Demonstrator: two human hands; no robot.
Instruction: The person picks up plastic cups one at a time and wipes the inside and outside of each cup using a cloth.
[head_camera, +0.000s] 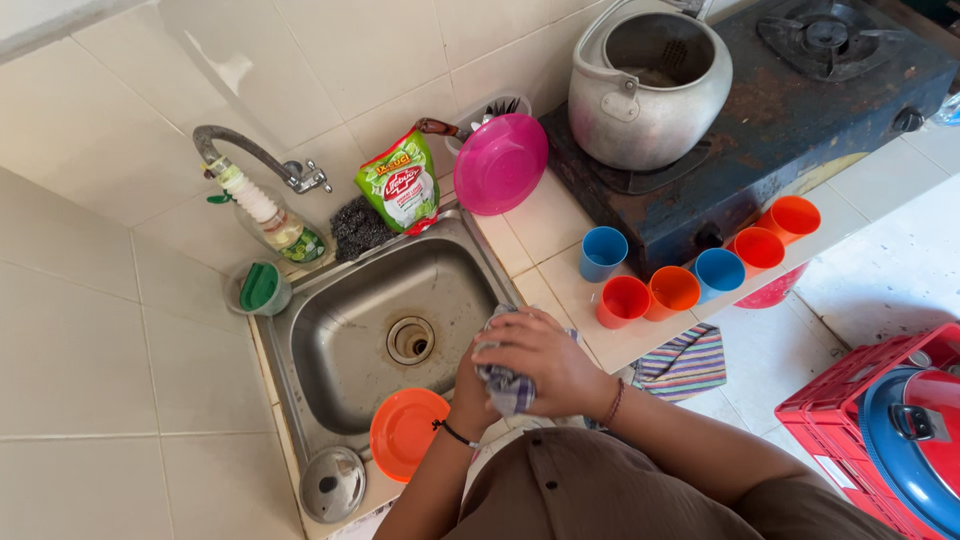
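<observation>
My right hand (545, 362) and my left hand (468, 395) are clasped together around a checkered cloth (508, 388), above the right rim of the steel sink (340, 340). The right hand lies on top and hides most of the left. Whether anything is wrapped inside the cloth cannot be told. An orange plate (405, 432) rests at the sink's near edge just left of my wrists, beside a round metal lid (332, 484). A row of plastic cups stands on the counter to the right, the nearest a red cup (623, 300).
A faucet (250, 155), soap pouch (402, 183), scrubber (358, 228) and pink plate (500, 163) line the back wall. A metal kettle (648, 80) sits on the gas stove (800, 100). A striped cloth (685, 362) hangs off the counter; a red crate (850, 410) stands below.
</observation>
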